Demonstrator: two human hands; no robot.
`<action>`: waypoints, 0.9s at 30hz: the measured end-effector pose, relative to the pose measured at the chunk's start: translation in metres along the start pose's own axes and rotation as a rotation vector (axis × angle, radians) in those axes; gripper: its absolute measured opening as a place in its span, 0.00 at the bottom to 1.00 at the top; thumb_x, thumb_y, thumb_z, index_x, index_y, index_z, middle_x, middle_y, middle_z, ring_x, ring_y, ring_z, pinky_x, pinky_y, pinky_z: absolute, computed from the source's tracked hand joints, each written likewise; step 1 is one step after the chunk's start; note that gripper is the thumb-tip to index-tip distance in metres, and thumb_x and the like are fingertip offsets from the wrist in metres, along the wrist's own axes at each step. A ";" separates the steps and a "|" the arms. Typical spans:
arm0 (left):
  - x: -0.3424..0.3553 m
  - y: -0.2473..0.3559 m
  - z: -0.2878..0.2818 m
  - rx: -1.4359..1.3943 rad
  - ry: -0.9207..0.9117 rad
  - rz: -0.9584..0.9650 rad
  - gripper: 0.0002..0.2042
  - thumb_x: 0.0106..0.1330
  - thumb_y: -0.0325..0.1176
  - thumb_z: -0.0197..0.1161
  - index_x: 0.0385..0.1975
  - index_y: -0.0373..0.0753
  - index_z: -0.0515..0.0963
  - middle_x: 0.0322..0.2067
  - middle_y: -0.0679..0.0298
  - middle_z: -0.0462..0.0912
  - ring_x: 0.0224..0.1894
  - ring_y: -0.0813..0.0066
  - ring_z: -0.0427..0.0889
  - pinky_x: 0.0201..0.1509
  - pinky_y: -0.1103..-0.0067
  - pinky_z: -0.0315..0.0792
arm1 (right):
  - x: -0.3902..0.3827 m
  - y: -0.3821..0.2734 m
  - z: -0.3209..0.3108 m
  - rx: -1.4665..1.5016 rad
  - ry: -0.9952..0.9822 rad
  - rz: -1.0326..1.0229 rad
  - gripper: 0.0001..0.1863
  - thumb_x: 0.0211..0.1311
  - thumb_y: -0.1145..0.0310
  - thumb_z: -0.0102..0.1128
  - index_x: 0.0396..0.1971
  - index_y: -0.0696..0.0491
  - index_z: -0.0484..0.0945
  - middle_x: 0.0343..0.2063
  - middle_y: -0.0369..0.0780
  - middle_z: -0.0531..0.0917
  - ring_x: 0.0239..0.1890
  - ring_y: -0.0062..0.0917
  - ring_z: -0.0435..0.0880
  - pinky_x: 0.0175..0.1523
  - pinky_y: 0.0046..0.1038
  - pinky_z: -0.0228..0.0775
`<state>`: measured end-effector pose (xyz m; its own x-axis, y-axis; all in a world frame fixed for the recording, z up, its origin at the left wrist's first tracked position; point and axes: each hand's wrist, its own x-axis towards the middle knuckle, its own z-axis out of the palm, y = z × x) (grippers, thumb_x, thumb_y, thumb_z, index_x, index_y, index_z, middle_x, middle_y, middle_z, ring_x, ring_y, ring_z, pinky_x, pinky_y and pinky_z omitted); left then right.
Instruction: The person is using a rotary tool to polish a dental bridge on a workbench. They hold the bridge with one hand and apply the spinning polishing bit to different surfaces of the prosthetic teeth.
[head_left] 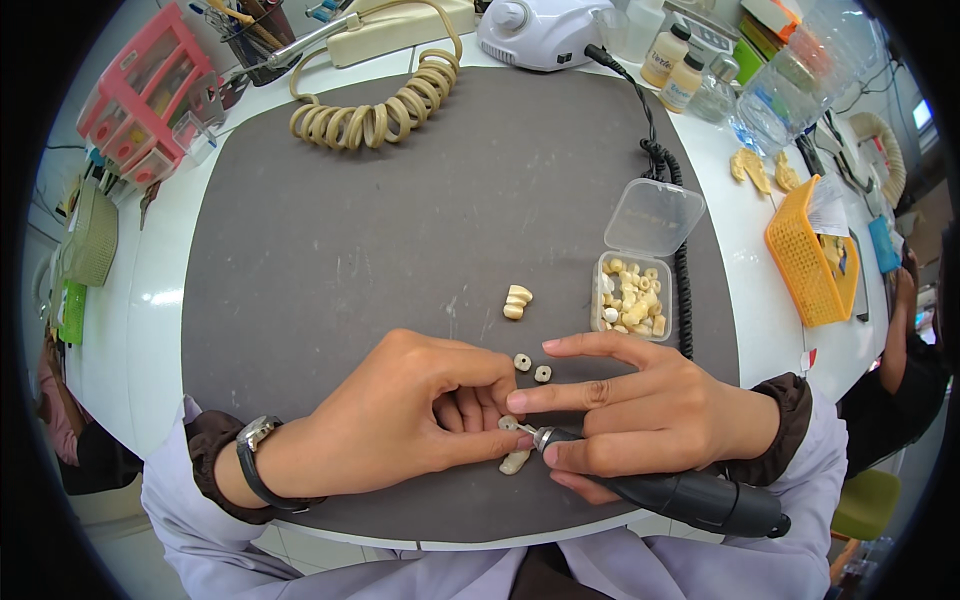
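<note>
My left hand (410, 405) pinches a small tooth-coloured dental crown (508, 424) between thumb and fingertips, just above the dark mat. In my right hand (650, 410) is a black rotary handpiece (700, 502), held like a pen with the index and middle fingers stretched toward my left hand. Its metal nose (543, 437) carries a thin bur whose tip is at or very near the crown. A longer cream tooth piece (515, 461) shows just below my left thumb. Two loose crowns (522, 362) (543, 373) lie beyond my fingertips, and a joined tooth piece (516, 302) farther off.
An open clear plastic box (664, 330) of tooth pieces stands on the grey mat (450, 220), beside a black coiled cord (684, 290). At the back are a beige coiled cord (380, 122) and a white control unit (540, 35). A yellow basket (800, 265) stands right, pink drawers (140, 90) left.
</note>
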<state>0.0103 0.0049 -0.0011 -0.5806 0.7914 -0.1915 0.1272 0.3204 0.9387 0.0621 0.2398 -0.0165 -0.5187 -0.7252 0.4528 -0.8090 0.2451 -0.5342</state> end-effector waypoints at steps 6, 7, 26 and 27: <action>0.000 0.000 0.000 -0.002 -0.003 0.007 0.07 0.55 0.24 0.73 0.28 0.32 0.80 0.23 0.66 0.82 0.25 0.84 0.82 0.27 0.88 0.76 | 0.001 -0.001 0.000 0.007 0.000 0.004 0.01 0.58 0.72 0.61 0.30 0.51 0.79 0.17 0.30 0.74 0.53 0.26 0.83 0.60 0.43 0.72; 0.000 0.000 0.000 -0.001 -0.002 0.008 0.07 0.55 0.24 0.73 0.28 0.32 0.80 0.23 0.66 0.82 0.25 0.84 0.82 0.27 0.88 0.76 | 0.000 -0.001 0.000 0.005 0.001 0.005 0.01 0.59 0.72 0.61 0.30 0.51 0.79 0.17 0.30 0.74 0.53 0.26 0.83 0.60 0.43 0.72; 0.000 0.000 -0.001 0.001 -0.008 0.009 0.08 0.55 0.25 0.73 0.28 0.32 0.79 0.23 0.66 0.81 0.25 0.85 0.82 0.26 0.89 0.76 | 0.000 0.001 0.003 0.010 0.035 -0.008 0.02 0.58 0.71 0.62 0.30 0.52 0.80 0.18 0.32 0.76 0.52 0.26 0.83 0.57 0.39 0.75; 0.000 -0.001 -0.001 0.003 -0.011 0.009 0.08 0.55 0.25 0.73 0.28 0.32 0.80 0.23 0.66 0.81 0.25 0.85 0.82 0.26 0.89 0.76 | 0.000 0.000 0.002 0.012 0.033 -0.006 0.02 0.58 0.71 0.62 0.30 0.52 0.80 0.18 0.32 0.76 0.52 0.26 0.83 0.57 0.39 0.75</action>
<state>0.0095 0.0044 -0.0015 -0.5707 0.7997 -0.1865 0.1342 0.3150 0.9396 0.0622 0.2381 -0.0181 -0.5224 -0.7053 0.4792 -0.8092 0.2329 -0.5394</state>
